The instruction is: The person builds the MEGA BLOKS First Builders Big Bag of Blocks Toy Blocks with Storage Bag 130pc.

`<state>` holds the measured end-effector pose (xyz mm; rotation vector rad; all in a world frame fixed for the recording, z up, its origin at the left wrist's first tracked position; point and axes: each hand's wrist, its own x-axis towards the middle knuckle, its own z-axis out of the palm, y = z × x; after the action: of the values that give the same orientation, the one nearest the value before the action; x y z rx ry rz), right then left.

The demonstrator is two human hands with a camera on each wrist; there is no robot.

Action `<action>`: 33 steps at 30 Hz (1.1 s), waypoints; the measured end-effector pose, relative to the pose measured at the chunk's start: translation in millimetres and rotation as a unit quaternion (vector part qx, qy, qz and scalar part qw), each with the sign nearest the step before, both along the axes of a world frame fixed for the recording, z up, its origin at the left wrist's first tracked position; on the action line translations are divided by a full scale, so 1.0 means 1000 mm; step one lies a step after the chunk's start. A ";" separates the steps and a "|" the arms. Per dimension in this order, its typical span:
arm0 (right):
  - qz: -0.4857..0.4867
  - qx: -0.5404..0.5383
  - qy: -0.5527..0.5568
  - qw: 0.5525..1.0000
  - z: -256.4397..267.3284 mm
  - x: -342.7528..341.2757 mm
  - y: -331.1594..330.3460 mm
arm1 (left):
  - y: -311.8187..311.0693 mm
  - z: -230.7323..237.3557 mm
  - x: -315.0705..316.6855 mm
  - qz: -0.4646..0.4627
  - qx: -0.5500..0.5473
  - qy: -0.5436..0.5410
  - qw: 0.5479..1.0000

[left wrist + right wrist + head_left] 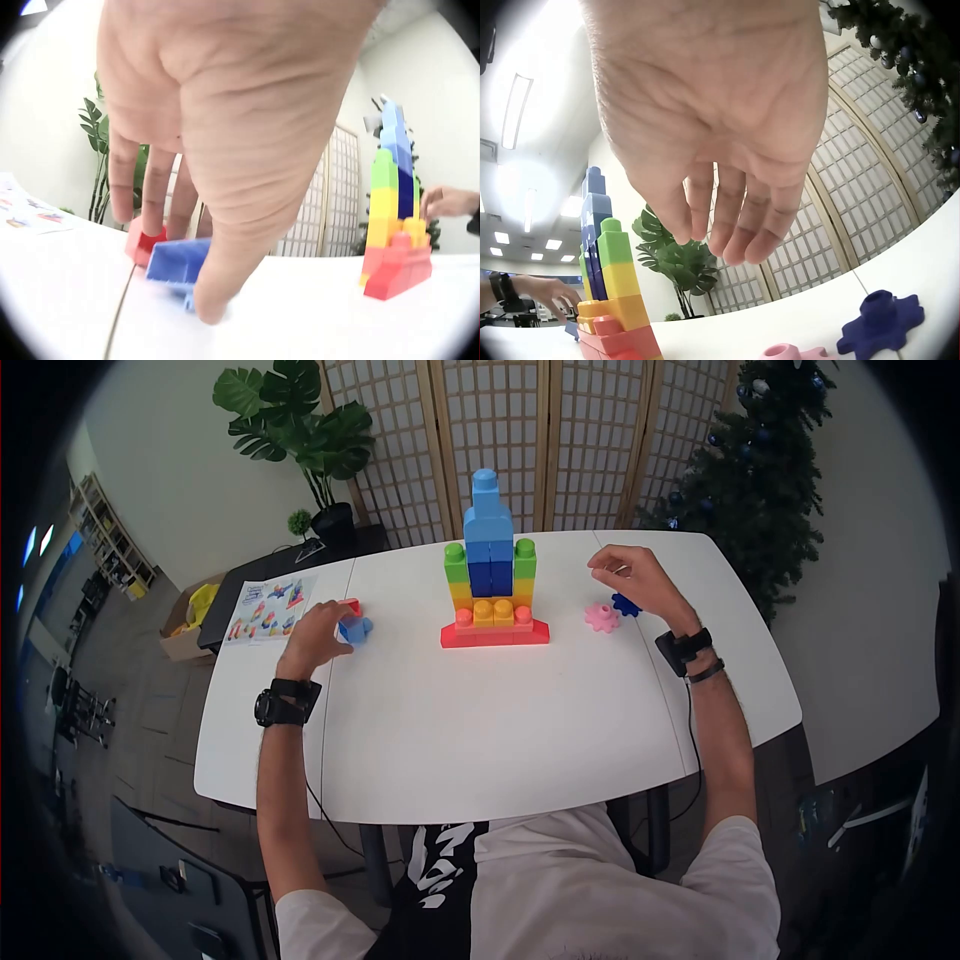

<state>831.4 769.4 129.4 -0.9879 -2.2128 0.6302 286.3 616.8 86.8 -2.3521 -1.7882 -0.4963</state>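
Observation:
My left hand (315, 635) reaches down over a light blue block (355, 628) and a red block (351, 606) at the left of the table. In the left wrist view the blue block (176, 262) lies tipped with its hollow side showing, the thumb overlapping its edge; straight fingers hang beside the red block (142, 241). My right hand (638, 580) hovers with loosely bent fingers and nothing in them, near a dark blue gear-shaped piece (881, 322) and a pink one (602, 618). Between the hands stands a tower of stacked blocks (490, 575), red at the base, light blue on top.
A printed picture sheet (268, 610) lies at the left of the white table (500, 730). Behind it stand a potted plant (333, 520) and a folding screen (500, 430); a decorated tree (770, 470) is at the back right. Cables run from both wrists.

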 end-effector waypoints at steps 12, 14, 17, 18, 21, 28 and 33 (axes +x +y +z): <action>0.079 0.067 0.082 0.991 0.046 -0.055 -0.064 | -0.012 0.034 0.054 -0.011 -0.089 -0.453 0.887; 0.101 0.069 0.087 0.989 0.046 -0.073 -0.075 | -0.009 0.037 0.070 -0.048 -0.107 -0.498 0.859; 0.145 0.074 0.080 0.983 0.044 -0.099 -0.089 | -0.009 0.041 0.097 -0.111 -0.151 -0.514 0.837; 0.147 0.087 0.088 0.981 0.042 -0.108 -0.092 | -0.010 0.041 0.106 -0.112 -0.151 -0.513 0.838; 0.149 0.086 0.128 0.977 0.038 -0.131 -0.099 | -0.008 0.043 0.131 -0.175 -0.191 -0.511 0.820; 0.128 0.092 0.194 0.968 0.027 -0.146 -0.090 | 0.001 0.042 0.159 -0.207 -0.177 -0.512 0.814; 0.060 0.139 0.083 0.985 0.024 -0.154 -0.090 | 0.007 0.047 0.147 -0.136 -0.039 -0.351 0.926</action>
<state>677.6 679.6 153.5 -0.6412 -2.1504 0.4229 432.9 623.5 134.1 -2.7030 -1.7177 -1.4914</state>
